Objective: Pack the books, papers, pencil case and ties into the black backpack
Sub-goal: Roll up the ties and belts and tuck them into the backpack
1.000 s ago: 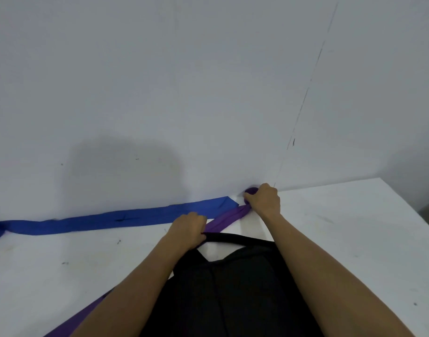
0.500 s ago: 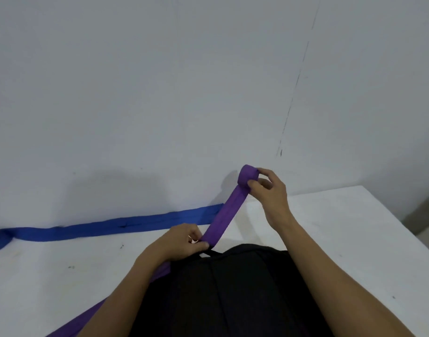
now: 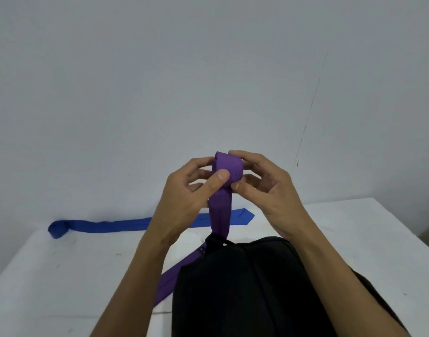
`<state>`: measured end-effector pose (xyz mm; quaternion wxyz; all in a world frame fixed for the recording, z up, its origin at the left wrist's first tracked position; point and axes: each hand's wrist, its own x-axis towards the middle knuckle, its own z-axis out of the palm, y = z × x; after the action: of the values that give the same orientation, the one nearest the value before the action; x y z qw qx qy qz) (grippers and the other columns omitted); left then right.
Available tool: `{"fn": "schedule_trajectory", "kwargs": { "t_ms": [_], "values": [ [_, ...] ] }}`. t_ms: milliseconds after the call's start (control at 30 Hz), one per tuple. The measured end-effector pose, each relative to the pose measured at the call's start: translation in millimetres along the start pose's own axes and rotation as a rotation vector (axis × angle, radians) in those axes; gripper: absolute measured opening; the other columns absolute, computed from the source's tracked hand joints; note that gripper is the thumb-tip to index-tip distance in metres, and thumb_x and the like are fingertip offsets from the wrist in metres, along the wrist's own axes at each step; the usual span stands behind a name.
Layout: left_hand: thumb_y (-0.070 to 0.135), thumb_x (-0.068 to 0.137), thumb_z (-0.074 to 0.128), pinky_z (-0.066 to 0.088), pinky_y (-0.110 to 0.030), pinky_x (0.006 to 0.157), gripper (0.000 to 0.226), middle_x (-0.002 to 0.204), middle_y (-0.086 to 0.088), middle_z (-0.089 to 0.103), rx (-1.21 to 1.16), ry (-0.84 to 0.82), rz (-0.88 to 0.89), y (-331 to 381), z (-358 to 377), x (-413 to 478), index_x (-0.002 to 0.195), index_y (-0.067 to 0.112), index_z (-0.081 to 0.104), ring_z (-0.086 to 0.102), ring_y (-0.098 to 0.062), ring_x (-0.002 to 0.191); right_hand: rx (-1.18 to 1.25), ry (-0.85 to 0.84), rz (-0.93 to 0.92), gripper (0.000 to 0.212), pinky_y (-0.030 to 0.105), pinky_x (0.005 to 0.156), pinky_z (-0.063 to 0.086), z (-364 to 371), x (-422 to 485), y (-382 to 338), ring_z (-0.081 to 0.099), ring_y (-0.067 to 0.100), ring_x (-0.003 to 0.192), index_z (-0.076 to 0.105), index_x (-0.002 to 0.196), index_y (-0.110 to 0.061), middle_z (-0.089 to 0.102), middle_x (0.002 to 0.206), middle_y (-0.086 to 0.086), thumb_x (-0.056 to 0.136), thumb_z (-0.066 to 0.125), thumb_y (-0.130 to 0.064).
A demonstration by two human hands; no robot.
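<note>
Ribbed purple cloth tie (image 3: 223, 186), matt black, seemingly fabric backpack (image 3: 245, 288).

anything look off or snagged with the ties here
The purple tie, its end rolled up between the left hand and right hand, seems to pass under the top handle of the black backpack, so it may snag.

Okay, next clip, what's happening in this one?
The left hand and right hand pinch a purple tie held up above the black backpack, its upper end wound into a roll, the rest trailing down past the bag's left side. A blue tie lies on the white table by the wall, not yet packed.
</note>
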<state>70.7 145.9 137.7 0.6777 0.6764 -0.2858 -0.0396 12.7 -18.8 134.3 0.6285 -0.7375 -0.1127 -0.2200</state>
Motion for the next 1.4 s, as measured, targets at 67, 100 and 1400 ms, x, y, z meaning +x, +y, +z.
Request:
{"fn": "schedule_trajectory", "kwargs": {
  "t_ms": [67,100,1400],
  "values": [
    [0.045,0.075,0.064,0.058,-0.026,0.061,0.040,0.091,0.002,0.074,-0.009,-0.035,-0.066,3.5,-10.8,-9.6,0.113,0.031,0.061,0.073,-0.014,0.085,-0.051,-0.009,0.012,0.043,0.046,0.089,0.057,9.9,-6.6,-4.0,0.066,0.020,0.090,0.065,0.124,-0.023,0.068,0.113,-0.003,0.090,0.068,0.002],
    [0.044,0.077,0.063,0.059,-0.028,0.062,0.043,0.091,0.000,0.075,-0.017,-0.059,-0.092,3.9,-15.9,-13.9,0.117,0.028,0.061,0.074,-0.016,0.085,-0.065,-0.016,0.016,0.044,0.045,0.088,0.058,14.6,-9.8,-5.5,0.065,0.019,0.088,0.065,0.124,-0.024,0.068,0.114,-0.004,0.090,0.068,0.003],
    [0.037,0.078,0.067,0.061,-0.037,0.077,0.055,0.106,-0.004,0.073,-0.060,-0.178,-0.108,7.3,14.8,-42.3,0.131,0.024,0.058,0.072,-0.020,0.094,0.036,0.140,0.086,0.040,0.033,0.083,0.056,5.1,-69.2,-9.8,0.062,0.026,0.113,0.061,0.120,-0.019,0.065,0.124,0.000,0.088,0.067,0.003]
  ]
}}
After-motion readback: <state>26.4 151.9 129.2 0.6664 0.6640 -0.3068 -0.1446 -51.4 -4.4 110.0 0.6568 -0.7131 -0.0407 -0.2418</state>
